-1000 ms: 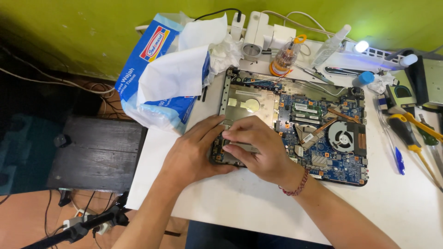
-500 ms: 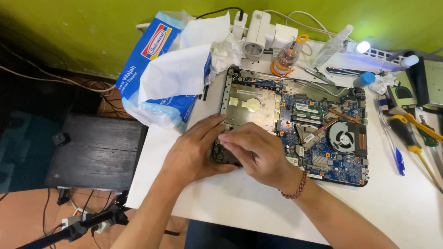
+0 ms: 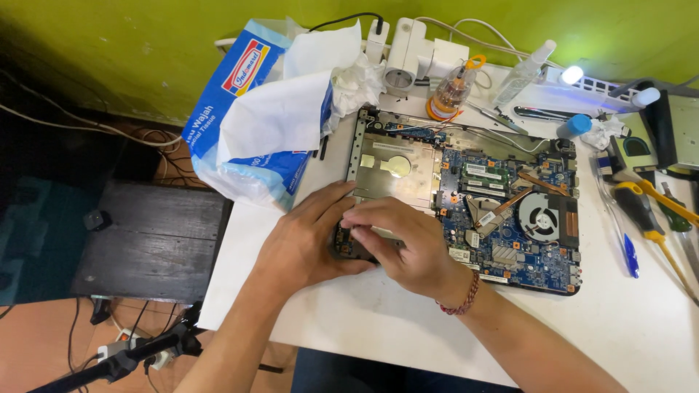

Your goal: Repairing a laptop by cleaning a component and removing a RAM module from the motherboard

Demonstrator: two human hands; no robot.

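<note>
Seen from the head camera looking down, an opened laptop base [image 3: 466, 196] lies on a white table [image 3: 626, 320], its blue circuit board, round fan [image 3: 540, 218] and silver drive bay [image 3: 397, 171] exposed. Both hands meet at the laptop's near left corner. The left hand [image 3: 302, 244] lies flat over that corner, fingers together and stretched toward the drive bay, thumb pressed along the near edge. The right hand [image 3: 408, 244] overlaps it from the right, fingers curled together and pressing down on the near edge of the drive bay; whether they pinch any small part cannot be told. A beaded bracelet [image 3: 466, 295] circles the right wrist. On the far left, a blue and white tissue pack [image 3: 251, 109] leans beside the laptop, loose tissue spilling out. Along the far edge stand a white power adapter [image 3: 408, 51] and a small amber bottle [image 3: 451, 91]. On the right lie a yellow-handled screwdriver [image 3: 644, 211] and a blue pen [image 3: 630, 255]. Left of the table, a dark wooden stool [image 3: 153, 240] stands lower down.
</note>
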